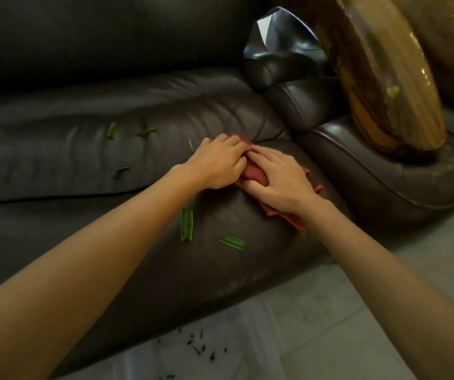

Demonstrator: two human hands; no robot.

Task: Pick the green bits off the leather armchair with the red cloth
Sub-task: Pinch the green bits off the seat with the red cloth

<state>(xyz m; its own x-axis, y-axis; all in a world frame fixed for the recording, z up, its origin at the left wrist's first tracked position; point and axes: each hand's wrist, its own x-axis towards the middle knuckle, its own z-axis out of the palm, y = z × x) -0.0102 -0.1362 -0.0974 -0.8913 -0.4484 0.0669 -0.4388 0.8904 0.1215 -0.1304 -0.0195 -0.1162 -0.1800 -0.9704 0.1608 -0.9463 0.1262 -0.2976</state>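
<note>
Head view, looking down at a dark brown leather armchair (88, 157) seat. Two bare forearms reach in from the bottom corners and meet just right of the frame's centre.

The left hand (216, 165) lies palm down, its fingers (236, 145) curled and pinching the top edge of a red cloth (256, 175). The right hand (280, 179) sits at 3 o'clock from the left one, touching it, pressing on the cloth with fingers bent over a bunched fold and the thumb tucked underneath. Both hands are closed on the cloth. The cloth lies crumpled on the seat cushion, its lower corner trailing towards 5 o'clock under the right wrist.

Green bits are scattered on the leather. Two small pieces (111, 130) lie at 10 o'clock from the hands, and a curled piece (120, 172) lies at 9 o'clock. A thin sliver (191, 145) sits just beside the left hand. A longer folded strip (186, 224) lies at 6 o'clock from the left hand, and a flat strip (231, 242) lies nearer the seat's front edge.

At 2 o'clock, a golden-brown cushion (379, 86) stands on the armrest (379, 171). At the bottom, a pale tiled floor (330, 325) carries small dark specks (201, 349).
</note>
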